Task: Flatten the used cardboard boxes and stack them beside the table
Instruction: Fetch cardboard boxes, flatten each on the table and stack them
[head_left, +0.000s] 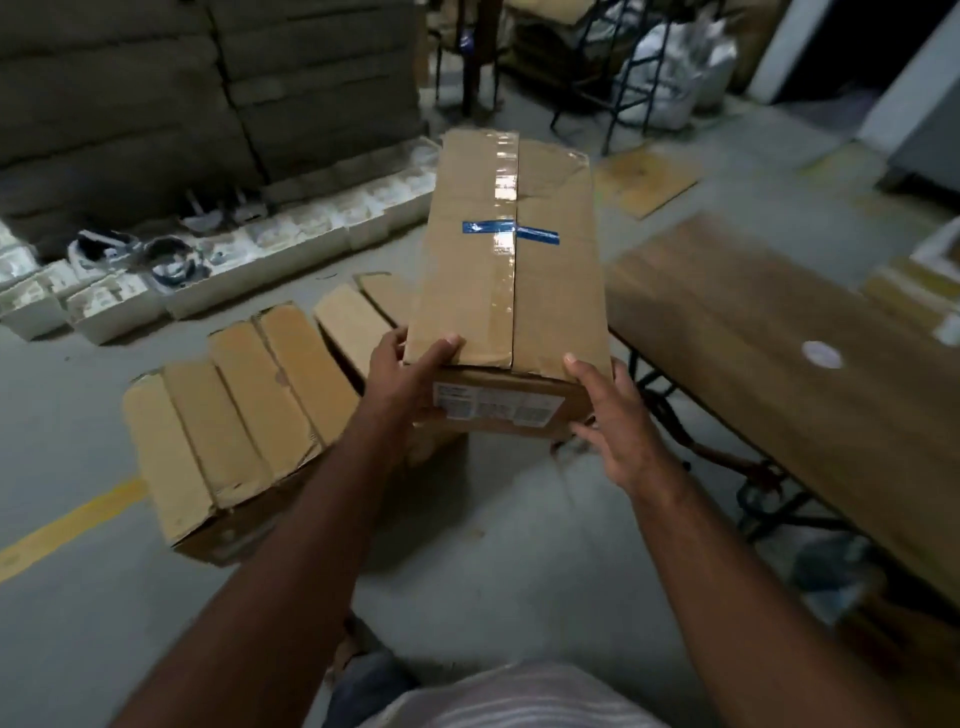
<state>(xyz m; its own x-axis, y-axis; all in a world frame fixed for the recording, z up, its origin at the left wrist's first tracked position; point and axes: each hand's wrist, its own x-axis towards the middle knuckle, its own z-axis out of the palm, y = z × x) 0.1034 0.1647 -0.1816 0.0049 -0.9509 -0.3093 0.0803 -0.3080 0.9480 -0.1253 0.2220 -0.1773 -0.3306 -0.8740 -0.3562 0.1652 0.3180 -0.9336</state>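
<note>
Striped shirt hem and two bare forearms at near edge, reaching forward.

Left hand (410, 379): grip clamped on near left corner of taped box (511, 270), thumb on top face, fingers under the end panel.

Right hand (610, 415): thumb resting on near right top corner, fingers spread and only loosely curled below the end panel; firm hold or mere touch: cannot tell.

Taped box: held in the air above the floor, between the floor boxes and the tabletop (769, 358), still whole. Clear tape along the top seam, blue tape strip (511, 231) across it, printed label (498, 405) on the near end.

Step in hand, by judgement: one more box picked up, not yet flattened. Next move likely calls for breaking the taped seam before the panels can fold.

Floor boxes (244, 415): brown cardboard, side by side on grey concrete floor (519, 545), left of tabletop; flattened or not: cannot tell.

Tabletop: wood, dark metal legs, pale round spot on it, right of held box.

Beyond: yellow floor line (67, 525), row of white trays (291, 244), flat cardboard sheet (647, 179), tall stacked grey blocks (208, 88), white sacks (670, 73) under metal frames.
</note>
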